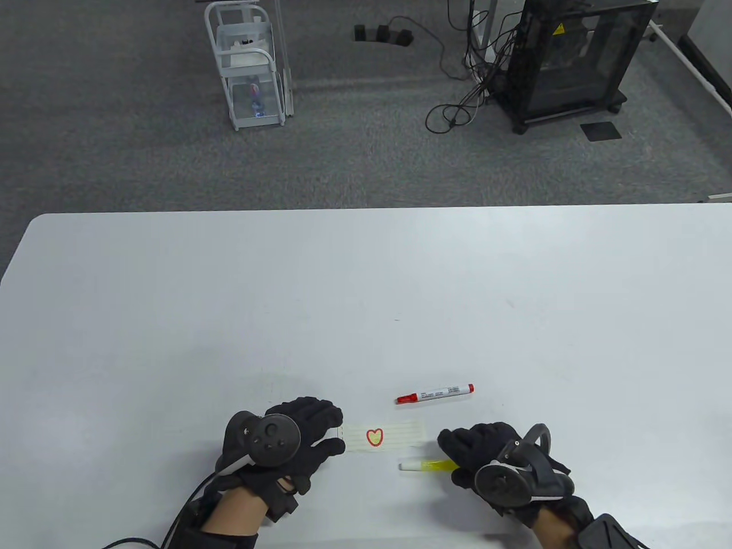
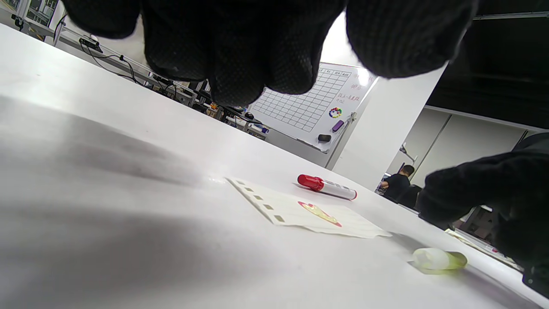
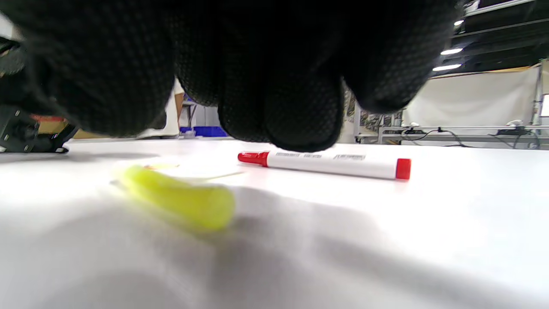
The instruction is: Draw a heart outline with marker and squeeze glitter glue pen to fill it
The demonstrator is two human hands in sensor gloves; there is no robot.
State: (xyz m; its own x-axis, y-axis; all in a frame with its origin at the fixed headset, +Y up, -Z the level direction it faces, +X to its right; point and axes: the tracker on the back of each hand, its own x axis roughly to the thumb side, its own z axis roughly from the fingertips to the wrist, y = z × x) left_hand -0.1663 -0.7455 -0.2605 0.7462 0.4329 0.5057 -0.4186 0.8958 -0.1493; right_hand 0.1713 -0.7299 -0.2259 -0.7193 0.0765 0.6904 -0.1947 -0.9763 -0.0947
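Observation:
A small lined paper slip [image 1: 400,437] lies near the table's front edge. It bears a red heart outline [image 1: 374,437] filled with yellow. Just behind it lies the capped red marker [image 1: 434,393]. The yellow glitter glue pen [image 1: 426,466] lies flat on the table in front of the slip, white tip pointing left. My right hand [image 1: 474,452] hovers at the pen's rear end; in the right wrist view its fingers [image 3: 274,86] hang above the pen [image 3: 180,199] without gripping it. My left hand [image 1: 311,429] sits by the slip's left edge, its fingers [image 2: 240,64] loosely curled above the table.
The white table [image 1: 366,286] stretches wide behind the hands. On the floor beyond its far edge stand a white wire cart [image 1: 249,68] and a black cabinet [image 1: 572,57] with cables. A black cable runs from my left wrist at the front edge.

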